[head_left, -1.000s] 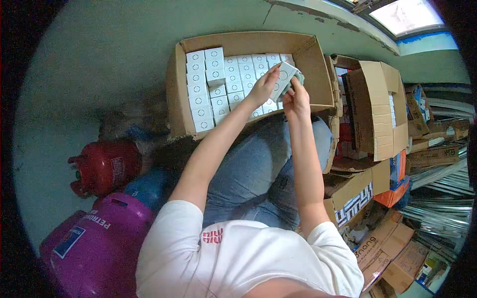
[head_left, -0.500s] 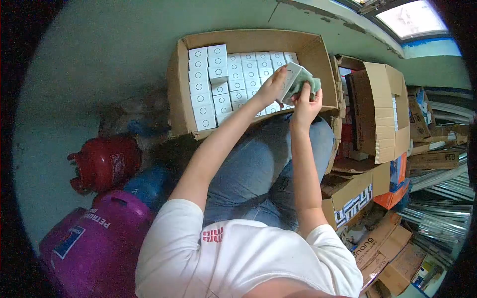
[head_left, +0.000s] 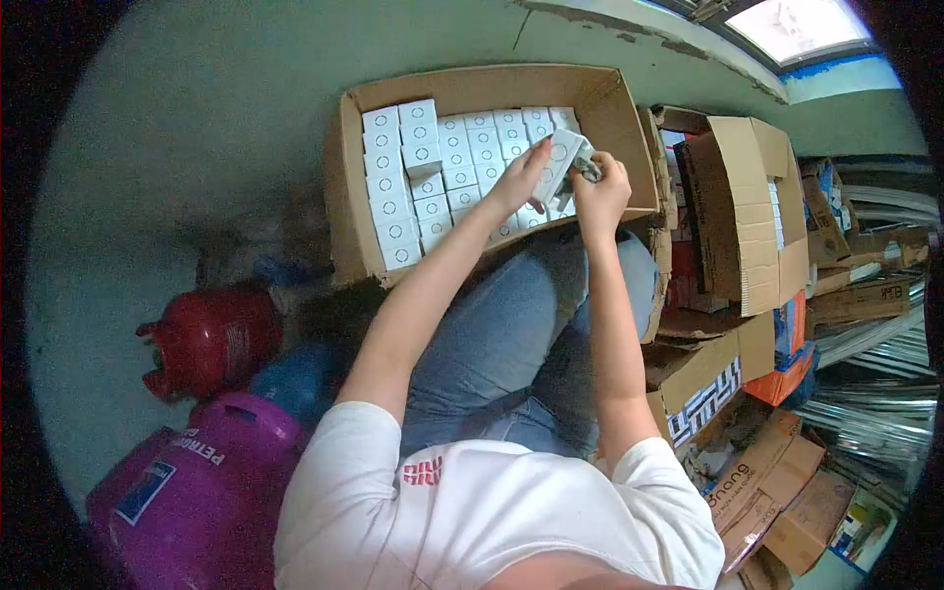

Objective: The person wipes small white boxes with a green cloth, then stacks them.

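My left hand [head_left: 521,182] is closed around a white box with dashed circles on its face [head_left: 560,160], tilted over the right part of a large open carton [head_left: 492,87]. Against the box's right side, my right hand [head_left: 603,192] pinches a crumpled grey-green cloth [head_left: 588,170], partly hidden by the fingers. Rows of similar white boxes [head_left: 390,209] fill the carton below, each marked with dashed circles. On the left side of the carton, a few are stacked higher than the rest.
Left of my legs stand a red gas cylinder [head_left: 221,334], a blue one [head_left: 295,383] and a purple one [head_left: 187,492]. To the right are an open carton with raised flaps [head_left: 737,206], a lower carton [head_left: 713,379], and long shiny wrapped strips [head_left: 875,423].
My right hand has turned over and bunched the cloth, which showed spread against the box before. The left hand still holds the box, shifted slightly left and down in view.
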Tool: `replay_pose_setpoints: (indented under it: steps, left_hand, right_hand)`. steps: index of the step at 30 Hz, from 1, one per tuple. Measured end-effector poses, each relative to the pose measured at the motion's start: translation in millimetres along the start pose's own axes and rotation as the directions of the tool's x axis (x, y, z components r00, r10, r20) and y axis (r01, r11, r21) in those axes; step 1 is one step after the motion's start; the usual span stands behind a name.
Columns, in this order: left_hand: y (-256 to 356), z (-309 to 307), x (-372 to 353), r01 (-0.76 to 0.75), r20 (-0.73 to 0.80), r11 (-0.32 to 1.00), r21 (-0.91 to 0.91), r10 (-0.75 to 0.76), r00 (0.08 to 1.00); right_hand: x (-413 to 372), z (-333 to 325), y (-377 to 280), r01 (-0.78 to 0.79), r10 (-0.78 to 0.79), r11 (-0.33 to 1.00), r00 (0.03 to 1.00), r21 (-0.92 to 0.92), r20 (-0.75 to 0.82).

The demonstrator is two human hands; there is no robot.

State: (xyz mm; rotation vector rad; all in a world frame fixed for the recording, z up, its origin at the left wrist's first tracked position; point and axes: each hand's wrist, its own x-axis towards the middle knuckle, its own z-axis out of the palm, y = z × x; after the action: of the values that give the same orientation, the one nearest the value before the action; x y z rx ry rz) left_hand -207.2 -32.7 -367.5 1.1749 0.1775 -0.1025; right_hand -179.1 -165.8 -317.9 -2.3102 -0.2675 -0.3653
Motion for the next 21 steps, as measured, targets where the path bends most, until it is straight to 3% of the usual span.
replay_pose_setpoints:
  steps: [3,6,7,9,10,11,13,16,19,20,21]
  left_hand:
    - [-3.9,2.0,3.9,-0.041,-0.023,0.999,0.025,0.042,0.999]
    - [-13.4,-1.2,11.8,-0.047,-0.031,0.999,0.027,0.048,0.998]
    - [-11.7,-3.7,9.9,0.016,-0.022,0.999,0.044,-0.015,1.0]
    - [-14.8,-8.6,10.3,0.073,-0.021,0.994,0.087,-0.071,0.997]
    - [-21.2,-11.5,13.1,0.068,-0.03,0.991,0.111,-0.065,0.997]
    - [-21.5,-10.9,12.1,0.022,-0.064,0.992,0.125,-0.014,0.998]
    - [-12.1,-7.3,7.8,-0.01,-0.157,0.995,0.1,0.026,0.987]
    - [12.4,-10.0,9.5,-0.008,-0.35,0.998,-0.064,-0.015,0.937]
    - [64.0,-7.7,11.6,-0.058,-0.362,0.997,0.056,0.074,0.929]
    - [84.5,-10.1,14.8,-0.148,-0.22,0.972,0.18,0.187,0.957]
    - [108.4,-9.4,23.5,-0.332,-0.11,0.862,0.382,0.399,0.91]
  right_hand:
    - [2.8,7.1,-5.1,-0.071,0.072,0.997,0.993,0.012,-0.099]
    - [4.1,6.1,-12.7,-0.147,0.15,0.987,0.988,0.067,-0.035]
    - [1.6,10.8,-14.0,-0.168,0.168,0.983,0.986,0.075,0.006]
    - [-4.0,18.1,-2.9,-0.15,0.148,0.988,0.987,0.036,0.069]
    - [-7.2,26.4,12.1,-0.049,0.046,0.996,0.998,0.071,0.038]
    - [-9.9,31.1,21.3,0.05,-0.051,0.994,0.999,0.099,0.007]
    - [-12.0,15.3,-1.5,-0.079,0.067,0.981,0.995,0.179,0.073]
    - [-10.2,26.8,17.0,-0.074,0.101,0.976,0.987,0.207,-0.124]
    - [-14.4,29.4,15.3,-0.095,0.097,0.995,0.992,0.037,-0.083]
    - [-12.6,28.5,10.9,-0.081,0.081,0.997,0.995,-0.005,-0.052]
    - [-13.6,24.5,3.9,-0.069,0.068,0.997,0.998,-0.045,-0.014]
